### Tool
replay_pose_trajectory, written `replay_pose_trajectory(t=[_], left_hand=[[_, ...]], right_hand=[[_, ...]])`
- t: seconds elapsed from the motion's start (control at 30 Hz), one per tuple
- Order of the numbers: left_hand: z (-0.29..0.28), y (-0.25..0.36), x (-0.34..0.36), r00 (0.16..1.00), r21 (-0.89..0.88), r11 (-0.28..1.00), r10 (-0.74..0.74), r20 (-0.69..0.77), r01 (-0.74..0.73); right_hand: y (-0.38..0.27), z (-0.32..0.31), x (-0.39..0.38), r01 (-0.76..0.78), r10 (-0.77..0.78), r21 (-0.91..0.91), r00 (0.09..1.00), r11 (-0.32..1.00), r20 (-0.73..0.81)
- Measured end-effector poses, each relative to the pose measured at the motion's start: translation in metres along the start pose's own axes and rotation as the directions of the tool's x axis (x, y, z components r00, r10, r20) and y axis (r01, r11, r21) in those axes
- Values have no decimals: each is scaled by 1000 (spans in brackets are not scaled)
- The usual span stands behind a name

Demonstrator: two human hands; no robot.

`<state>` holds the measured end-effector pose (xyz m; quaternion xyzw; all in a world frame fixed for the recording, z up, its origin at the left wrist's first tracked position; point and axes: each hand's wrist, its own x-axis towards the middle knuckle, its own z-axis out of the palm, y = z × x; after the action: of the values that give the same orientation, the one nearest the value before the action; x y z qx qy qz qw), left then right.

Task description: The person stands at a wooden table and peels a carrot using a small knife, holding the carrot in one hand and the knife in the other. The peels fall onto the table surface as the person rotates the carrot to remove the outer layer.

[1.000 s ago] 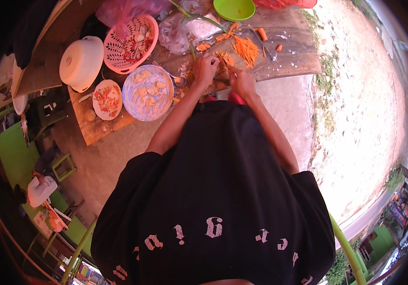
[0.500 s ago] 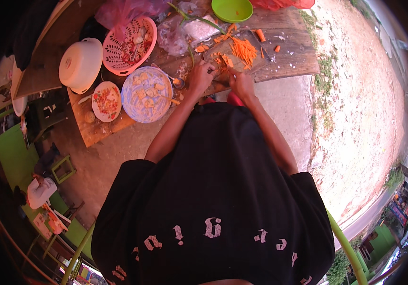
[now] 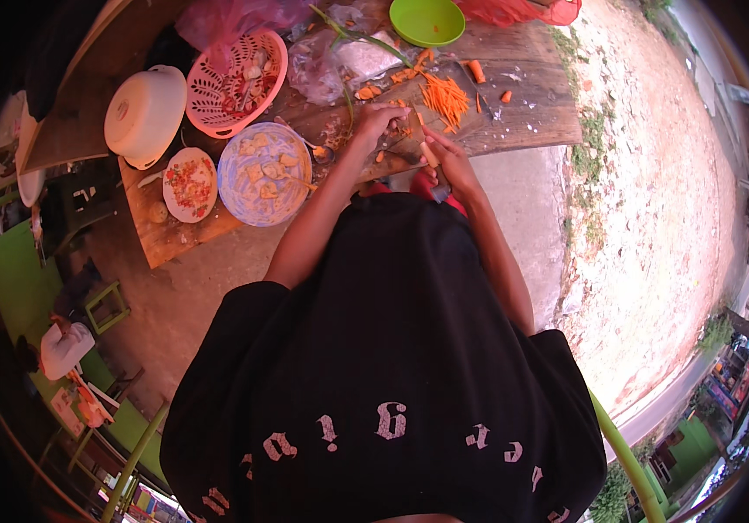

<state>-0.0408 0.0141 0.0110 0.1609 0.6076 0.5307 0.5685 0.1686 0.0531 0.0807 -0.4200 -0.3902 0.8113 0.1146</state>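
Green bowl [image 3: 427, 19], seemingly orange carrot strips [image 3: 446, 94]

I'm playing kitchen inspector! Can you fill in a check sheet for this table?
Surface: wooden table, worn, orange scraps on it.
Job's things: carrot strips piled beyond the hands; a carrot piece in the right hand.
Clutter: pink basket, white pot, blue plate, small plate, green bowl, plastic bags.
Hands: left hand on the table; right hand gripping.
Cables: nothing seen.
Surroundings: sandy ground, green stool.
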Motion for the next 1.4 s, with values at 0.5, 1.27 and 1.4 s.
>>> replay_pose_trajectory(t=[0.5, 1.27, 1.4], left_hand=[[24, 23, -10, 774, 839, 201, 535, 338, -505], [4, 16, -12, 814, 778, 429, 553, 176, -460], [14, 21, -5, 777, 844, 201, 536, 330, -497]], right_hand=[[14, -24, -2, 62, -224, -482, 931, 874, -287], [25, -15, -5, 85, -293, -771, 946, 632, -136], [26, -18, -10, 156, -346, -862, 938, 482, -24]])
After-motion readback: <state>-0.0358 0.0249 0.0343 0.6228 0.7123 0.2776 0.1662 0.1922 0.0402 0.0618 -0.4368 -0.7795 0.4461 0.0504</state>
